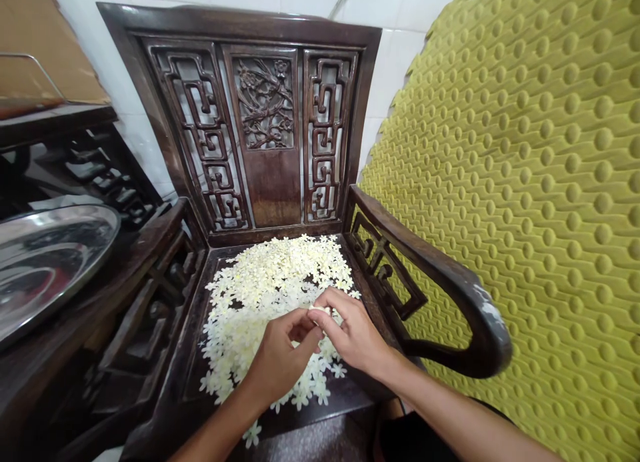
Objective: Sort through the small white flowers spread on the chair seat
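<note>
Dark wood seat [193, 372] of a carved armchair fills the bottom of my view, and one stray blossom [252, 434] sits right at its front edge, with my forearms crossing that edge on either side of it. Nearest the middle, my left hand [279, 357] is curled over the pile, fingers bent inward, and I cannot tell whether it grips anything. My right hand [351, 333] is closed to a pinch, its fingertips [325, 301] on a small pale blossom [320, 310] just beside the left fingers. Both hands hover over a loose layer of small white blossoms [270, 295], creamy yellow at their centres, spread across most of the seat and reaching back to the foot of the chair back. A thin dark strip of wood shows along the seat's left side, while on the right the heap runs close to the armrest [453, 269], leaving little room there. That curved arm has worn pale patches and a lattice below it. Farther on stands the fretwork back [265, 102] with its carved floral panel, then a white tiled wall [395, 49]. A dimpled yellow-green mat [530, 182] rises beyond the right arm, and a shiny steel tray [45, 262] lies past the left arm.
</note>
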### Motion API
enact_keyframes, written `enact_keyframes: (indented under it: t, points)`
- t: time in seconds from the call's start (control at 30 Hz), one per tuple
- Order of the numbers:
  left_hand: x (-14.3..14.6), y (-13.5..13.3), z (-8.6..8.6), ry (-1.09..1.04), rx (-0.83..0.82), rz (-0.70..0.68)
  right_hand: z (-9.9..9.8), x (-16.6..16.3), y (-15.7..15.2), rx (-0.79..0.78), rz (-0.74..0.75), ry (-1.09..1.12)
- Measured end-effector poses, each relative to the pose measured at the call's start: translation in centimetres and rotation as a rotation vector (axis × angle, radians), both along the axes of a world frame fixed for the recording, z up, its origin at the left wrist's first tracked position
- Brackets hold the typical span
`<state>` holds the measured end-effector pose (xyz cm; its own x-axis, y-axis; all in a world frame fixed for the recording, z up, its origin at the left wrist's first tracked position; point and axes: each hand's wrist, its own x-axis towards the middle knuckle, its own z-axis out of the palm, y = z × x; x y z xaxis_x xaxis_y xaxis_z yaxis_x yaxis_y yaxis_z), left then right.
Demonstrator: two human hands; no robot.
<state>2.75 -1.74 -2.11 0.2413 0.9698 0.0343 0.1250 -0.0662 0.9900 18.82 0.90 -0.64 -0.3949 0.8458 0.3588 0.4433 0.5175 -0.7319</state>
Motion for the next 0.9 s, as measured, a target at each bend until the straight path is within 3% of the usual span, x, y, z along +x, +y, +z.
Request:
enact_keyframes:
  t: [0.33, 0.67, 0.9]
  points:
    - [0.0, 0.1, 0.0, 0.057, 0.034, -0.025, -0.8, -0.4, 0.3, 0.069, -0.013, -0.128]
    - [-0.3, 0.5, -0.1, -0.022, -0.003, -0.007, -0.2, -0.2, 0.0, -0.028, 0.081, -0.029]
    - [-0.9, 1.2, -0.6, -0.043, -0.013, 0.088, -0.7, 0.0, 0.2, -0.064, 0.012, 0.045]
